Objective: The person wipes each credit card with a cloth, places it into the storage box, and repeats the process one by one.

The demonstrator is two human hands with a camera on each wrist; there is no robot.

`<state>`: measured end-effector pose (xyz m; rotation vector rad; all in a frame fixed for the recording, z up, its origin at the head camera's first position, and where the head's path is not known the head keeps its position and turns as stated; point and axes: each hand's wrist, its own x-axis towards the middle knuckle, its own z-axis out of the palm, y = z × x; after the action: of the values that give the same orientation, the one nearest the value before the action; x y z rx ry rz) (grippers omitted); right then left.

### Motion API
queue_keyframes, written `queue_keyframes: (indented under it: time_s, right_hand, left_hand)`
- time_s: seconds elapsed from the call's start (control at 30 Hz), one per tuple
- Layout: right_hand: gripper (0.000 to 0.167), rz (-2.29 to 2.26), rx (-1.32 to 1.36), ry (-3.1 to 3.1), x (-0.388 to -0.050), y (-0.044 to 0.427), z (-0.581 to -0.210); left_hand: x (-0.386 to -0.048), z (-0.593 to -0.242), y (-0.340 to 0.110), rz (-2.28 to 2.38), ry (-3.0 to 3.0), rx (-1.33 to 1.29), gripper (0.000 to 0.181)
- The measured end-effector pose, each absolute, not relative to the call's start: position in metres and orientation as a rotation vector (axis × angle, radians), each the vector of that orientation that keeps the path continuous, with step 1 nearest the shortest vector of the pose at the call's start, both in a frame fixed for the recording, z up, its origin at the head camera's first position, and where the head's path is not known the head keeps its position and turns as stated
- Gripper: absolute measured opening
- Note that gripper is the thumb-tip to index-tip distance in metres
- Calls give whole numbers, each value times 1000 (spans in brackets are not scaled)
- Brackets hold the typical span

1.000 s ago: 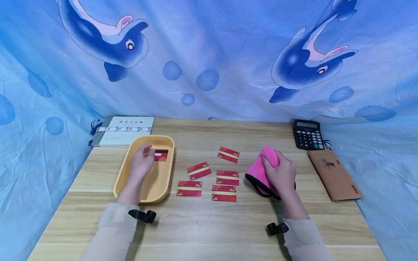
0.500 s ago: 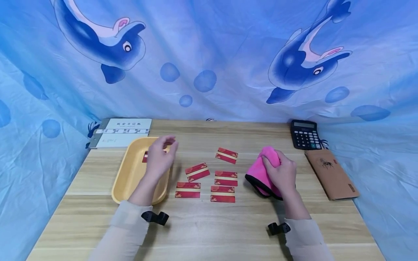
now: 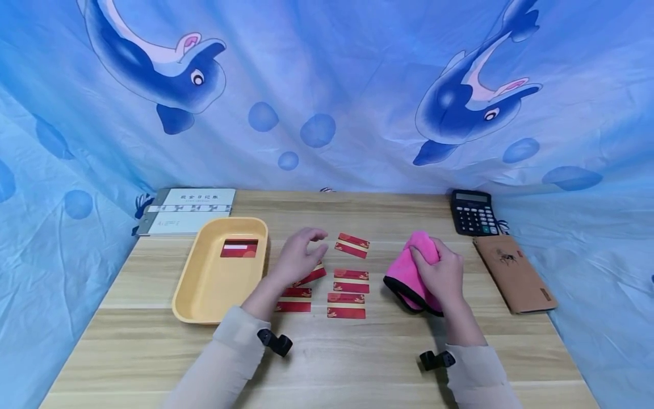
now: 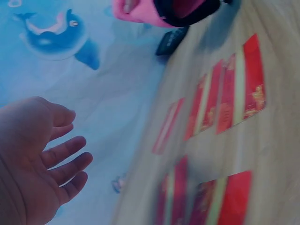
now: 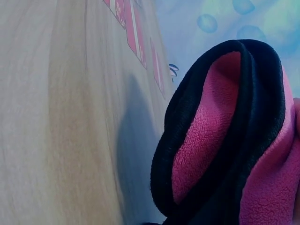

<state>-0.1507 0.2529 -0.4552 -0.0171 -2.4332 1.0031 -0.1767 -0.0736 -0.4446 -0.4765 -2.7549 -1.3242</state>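
My left hand [image 3: 297, 258] hovers above the red cards, its fingers loosely curved and nothing in them. Beneath it a tilted red and gold card [image 3: 313, 276] is partly covered, with another card [image 3: 296, 305] just below. More cards lie to its right: an upper card [image 3: 352, 245], a middle card [image 3: 351, 282] and a lower card [image 3: 346, 306]. My right hand [image 3: 443, 271] grips a pink cloth with black edging [image 3: 406, 271], folded and held off the table, as its shadow in the right wrist view suggests. One card [image 3: 239, 248] lies inside the yellow tray [image 3: 185, 284].
Behind the tray sits a white-and-grey account book [image 3: 191, 211] at the back left. At the back right are a black calculator [image 3: 474, 213] and a brown wallet [image 3: 513, 275]. A blue dolphin curtain [image 3: 327, 85] hangs behind the wooden table [image 3: 327, 363].
My left hand has left the yellow tray and moved right, over the cards on the table. The card in the tray is uncovered now. My right hand keeps the pink cloth nearly still.
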Motion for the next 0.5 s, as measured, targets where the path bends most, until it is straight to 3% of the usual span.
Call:
queue_keyframes:
  time_s: [0.5]
  right_hand:
    - [26,1058,75,-2435,-150,258,-461]
  left_hand:
    - [-192,-492,-39,-1392,-2856,-503,38]
